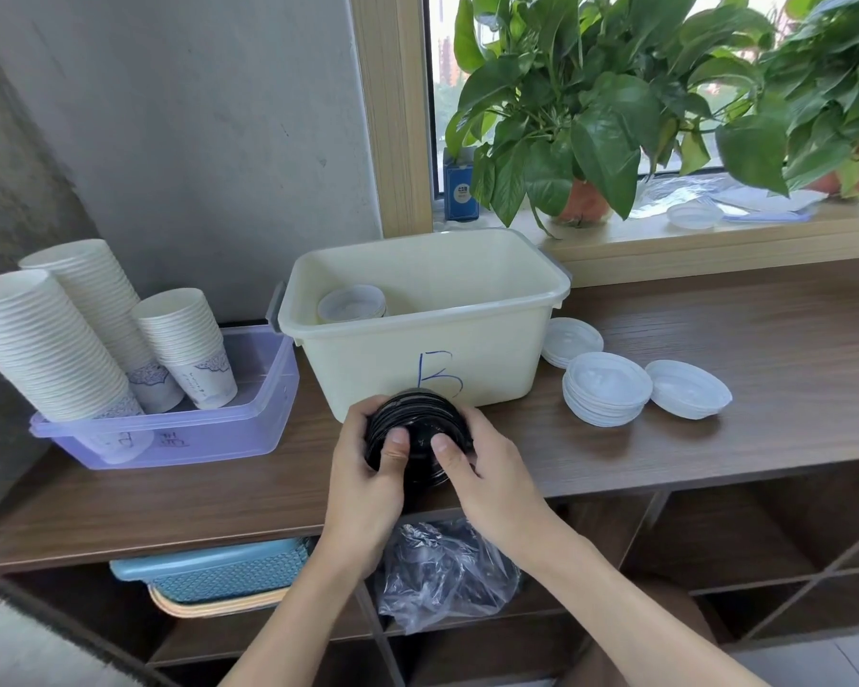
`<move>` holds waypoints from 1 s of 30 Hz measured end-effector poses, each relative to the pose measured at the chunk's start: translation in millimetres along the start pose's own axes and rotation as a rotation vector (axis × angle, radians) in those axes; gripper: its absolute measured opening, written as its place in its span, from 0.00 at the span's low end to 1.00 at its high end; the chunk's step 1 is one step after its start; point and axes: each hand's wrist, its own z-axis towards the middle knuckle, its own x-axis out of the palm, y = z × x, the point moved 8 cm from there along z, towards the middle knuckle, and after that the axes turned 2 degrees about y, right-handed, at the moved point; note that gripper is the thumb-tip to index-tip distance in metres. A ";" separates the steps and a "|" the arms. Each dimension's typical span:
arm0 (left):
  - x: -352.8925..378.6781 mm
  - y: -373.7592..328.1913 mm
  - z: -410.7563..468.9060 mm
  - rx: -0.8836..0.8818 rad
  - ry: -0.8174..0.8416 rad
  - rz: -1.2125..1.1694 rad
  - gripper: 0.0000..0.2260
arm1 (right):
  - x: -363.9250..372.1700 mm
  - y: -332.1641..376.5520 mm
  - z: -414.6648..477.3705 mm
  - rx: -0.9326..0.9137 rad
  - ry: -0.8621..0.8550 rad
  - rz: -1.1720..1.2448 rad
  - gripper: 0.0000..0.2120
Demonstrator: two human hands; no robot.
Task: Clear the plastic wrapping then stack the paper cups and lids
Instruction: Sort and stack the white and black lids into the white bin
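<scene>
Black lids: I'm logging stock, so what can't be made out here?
Head view only:
- black lid stack: left hand and right hand wrap it; count hidden.
- cream bin: its front wall hides most of the floor.
- purple bin: handwriting blurred through its wall.

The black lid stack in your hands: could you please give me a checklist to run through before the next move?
1. Left hand and right hand both grip the black lid stack: ok.
2. Stack free of wrapping, plastic bag below it: ok.
3. Cream bin has room beside its white lids: ok.
4. Black lids nested evenly: cannot tell.
5. Loose lids on the table in one stack: not ok, three piles.
</scene>
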 end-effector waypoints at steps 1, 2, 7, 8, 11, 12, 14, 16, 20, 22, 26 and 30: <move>0.1 -0.1 -0.7 -0.005 -0.004 0.006 0.10 | 0.0 -1.0 0.6 0.010 0.000 0.001 0.13; 0.0 -0.6 -1.2 -0.006 -0.011 0.009 0.10 | 0.2 -1.5 1.1 0.018 -0.001 0.006 0.13; 3.5 -3.4 -2.1 -0.006 -0.028 0.020 0.09 | 0.3 2.5 2.9 -0.020 -0.037 0.006 0.16; 4.3 -4.8 -2.5 -0.004 -0.029 0.015 0.09 | -0.4 2.4 3.4 -0.014 -0.047 0.013 0.17; 7.3 -8.5 -2.5 0.004 -0.017 0.017 0.08 | -3.4 -1.2 4.9 0.006 -0.074 0.017 0.20; 8.1 -8.6 -1.8 0.002 -0.005 0.020 0.08 | -4.4 -1.6 5.1 0.001 -0.077 0.014 0.19; 9.7 -7.0 -0.3 -0.006 0.031 0.029 0.08 | -7.0 -0.3 4.9 -0.013 -0.087 -0.003 0.18; 10.3 -5.7 -0.3 -0.021 0.061 0.012 0.09 | -9.0 1.4 4.4 -0.021 -0.084 -0.025 0.18; 7.8 -6.3 -0.2 -0.022 0.078 -0.021 0.11 | -5.7 5.1 3.3 -0.022 -0.043 -0.064 0.17; 6.1 -3.2 0.5 -0.041 0.046 -0.054 0.09 | -5.5 4.0 2.6 0.000 -0.031 -0.046 0.17; 0.5 2.5 1.3 -0.079 -0.044 -0.116 0.10 | 0.5 1.0 3.7 0.069 0.069 -0.010 0.15; 2.3 -1.0 2.3 -0.054 -0.012 -0.033 0.15 | -1.1 0.0 1.9 0.050 0.001 -0.059 0.18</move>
